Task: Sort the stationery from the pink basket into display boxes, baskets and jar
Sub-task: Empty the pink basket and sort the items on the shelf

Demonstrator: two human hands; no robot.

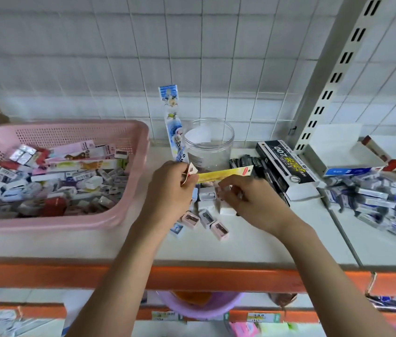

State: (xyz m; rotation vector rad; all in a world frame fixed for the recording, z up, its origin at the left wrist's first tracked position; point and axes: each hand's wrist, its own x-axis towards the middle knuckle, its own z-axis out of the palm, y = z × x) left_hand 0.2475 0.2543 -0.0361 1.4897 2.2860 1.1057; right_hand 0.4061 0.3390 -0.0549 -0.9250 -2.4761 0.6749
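The pink basket (128, 152) sits at the left of the shelf, full of small boxed erasers, sharpeners and long ruler packs. My left hand (170, 188) pinches one end of a long yellow ruler pack (226, 175), held level in front of the clear jar (210, 142). My right hand (245, 198) curls its fingers just under the pack, over a cluster of small pink and white sharpeners (204, 215) lying on the shelf. A blue-and-white ruler pack (173, 122) leans upright against the tiled wall beside the jar.
A black pen display box (287, 164) lies right of the jar with black pens beside it. An open white box (343, 152) and a heap of blue-and-white erasers (381, 203) fill the right side. The orange shelf edge (192, 278) runs across the front.
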